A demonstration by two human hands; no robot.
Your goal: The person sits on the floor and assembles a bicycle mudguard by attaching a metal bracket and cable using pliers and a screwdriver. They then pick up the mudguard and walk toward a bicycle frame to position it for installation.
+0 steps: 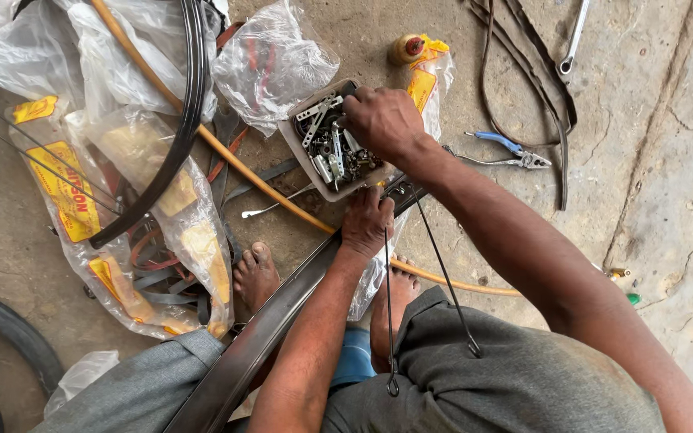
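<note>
Lying on the concrete floor (651,120), a shallow grey tray (302,156) brims with small metal nuts, brackets and fittings. The right hand (382,120) dips into it, fingers curled down among the parts; what they pinch is hidden. The left hand (366,220) grips a dark bicycle rim (258,337) just below the tray. Plastic bags (270,60) crowd the left; pliers (507,152) lie right.
</note>
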